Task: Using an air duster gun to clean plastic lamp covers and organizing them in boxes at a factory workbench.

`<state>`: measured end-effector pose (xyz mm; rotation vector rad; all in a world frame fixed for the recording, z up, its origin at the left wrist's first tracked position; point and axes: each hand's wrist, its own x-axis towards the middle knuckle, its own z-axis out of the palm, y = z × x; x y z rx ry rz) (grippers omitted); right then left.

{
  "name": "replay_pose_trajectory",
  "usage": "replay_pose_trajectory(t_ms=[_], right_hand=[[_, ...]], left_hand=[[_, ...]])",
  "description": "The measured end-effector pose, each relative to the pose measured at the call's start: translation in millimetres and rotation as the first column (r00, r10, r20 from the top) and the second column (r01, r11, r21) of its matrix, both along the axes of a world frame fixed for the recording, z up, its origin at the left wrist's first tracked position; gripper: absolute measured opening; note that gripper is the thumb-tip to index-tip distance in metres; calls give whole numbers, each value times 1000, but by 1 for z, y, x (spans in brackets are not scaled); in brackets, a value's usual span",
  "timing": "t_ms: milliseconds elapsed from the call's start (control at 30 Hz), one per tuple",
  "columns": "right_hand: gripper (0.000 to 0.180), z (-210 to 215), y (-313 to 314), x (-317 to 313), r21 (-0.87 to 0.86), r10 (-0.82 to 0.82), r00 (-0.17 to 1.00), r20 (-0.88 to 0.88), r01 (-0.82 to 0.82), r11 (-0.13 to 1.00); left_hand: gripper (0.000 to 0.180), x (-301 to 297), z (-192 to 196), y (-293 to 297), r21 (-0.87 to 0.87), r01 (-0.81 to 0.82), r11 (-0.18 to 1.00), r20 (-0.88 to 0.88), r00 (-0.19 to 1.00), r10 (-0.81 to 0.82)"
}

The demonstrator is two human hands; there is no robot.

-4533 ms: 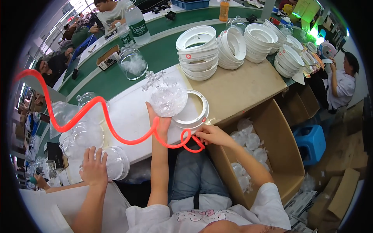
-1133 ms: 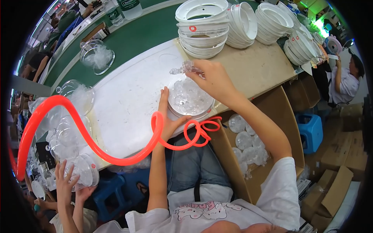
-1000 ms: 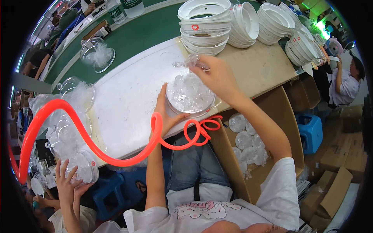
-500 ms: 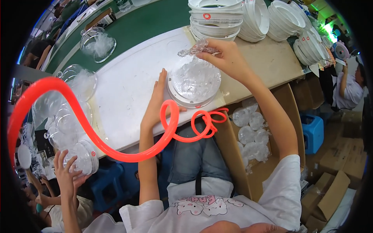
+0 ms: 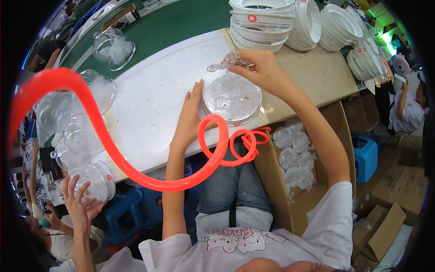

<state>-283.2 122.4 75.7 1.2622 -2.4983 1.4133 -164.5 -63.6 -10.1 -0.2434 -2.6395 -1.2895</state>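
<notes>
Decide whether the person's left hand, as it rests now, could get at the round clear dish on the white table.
Probably yes. The left hand already lies flat against the near-left rim of the clear dish; nothing sits between them. The right hand, holding a small clear part, is over the far rim.

Bright, even overhead light washes the long white surface, leaving only faint shadows. Fisheye bending curves its edges, and beyond it black corners frame the view. A green glow flares beyond its far right end.

Coiled hose bright orange-red; dome cover clear; stacked rings white; belt green.
</notes>
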Motion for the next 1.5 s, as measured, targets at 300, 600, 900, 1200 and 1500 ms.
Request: replay_pose_trajectory(t_ms=[300, 600, 900, 1200, 1500], right_hand=[[22, -2, 3, -1, 91, -5, 997, -72, 12, 996], [23, 1, 4, -1, 109, 20, 997, -78, -11, 994], [22, -1, 1, 1, 162, 12, 990, -137, 11, 987], [23, 9, -2, 9, 200, -33, 991, -133, 59, 978], [21, 4, 3, 8, 131, -106, 992, -65, 114, 985]], left_hand=[[99, 1, 4, 2, -25, 43, 999, -34, 998, -44], [86, 8, 3, 2, -197, -17, 980, -186, 982, -20], [68, 10, -1, -1, -139, -4, 990, -250, 968, -31], [51, 12, 3, 3, -220, -63, 973, -353, 935, -20], [53, 7, -4, 2, -177, -72, 982, -393, 919, -4]])
